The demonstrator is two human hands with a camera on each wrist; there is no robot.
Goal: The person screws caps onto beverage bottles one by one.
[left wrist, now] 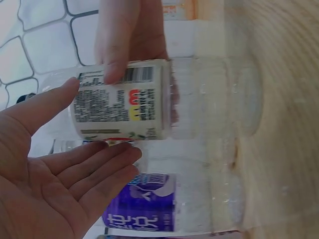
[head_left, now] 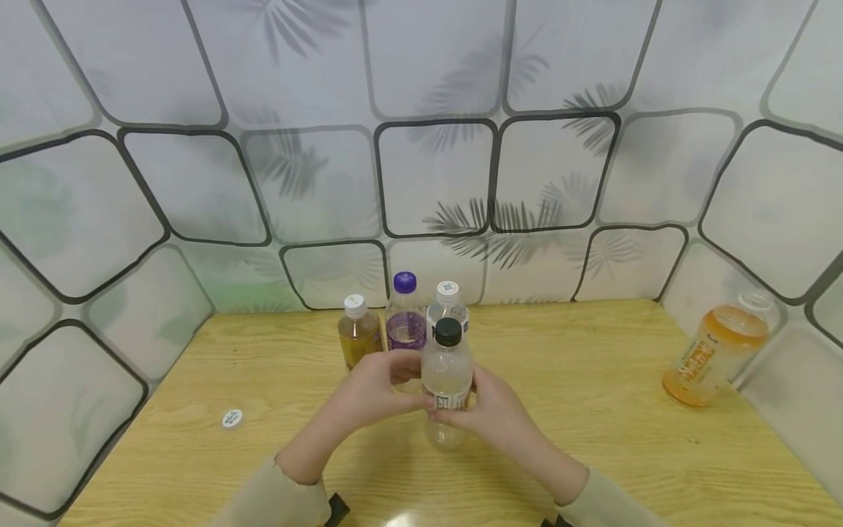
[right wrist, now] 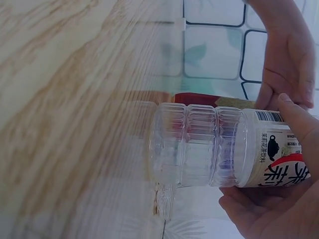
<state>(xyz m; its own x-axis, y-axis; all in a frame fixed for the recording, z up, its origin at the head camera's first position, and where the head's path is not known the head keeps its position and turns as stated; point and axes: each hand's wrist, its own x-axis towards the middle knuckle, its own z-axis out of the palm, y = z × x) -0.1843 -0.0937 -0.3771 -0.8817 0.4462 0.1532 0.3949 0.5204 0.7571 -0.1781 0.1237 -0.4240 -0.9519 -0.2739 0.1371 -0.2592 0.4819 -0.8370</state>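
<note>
Right hand (head_left: pixel 490 406) gripping clear black-capped bottle (head_left: pixel 447 380) mid-tabletop (head_left: pixel 593 410), left hand (head_left: pixel 372 388) fingers straight, touching label, three bottles (head_left: pixel 403 318) near back edge.

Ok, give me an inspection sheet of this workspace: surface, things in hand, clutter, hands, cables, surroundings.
Surface: light wooden table, grain visible.
Things in hand: clear bottle with black cap, white label, upright, base on or just above the table.
Clutter: amber bottle, purple-cap bottle and white-cap bottle in a row behind; orange drink bottle leaning at the right wall; loose white cap on the left.
Hands: right hand grips the label; left hand open, fingertips at the label.
Cables: nothing seen.
Surroundings: panelled walls with leaf print.
</note>
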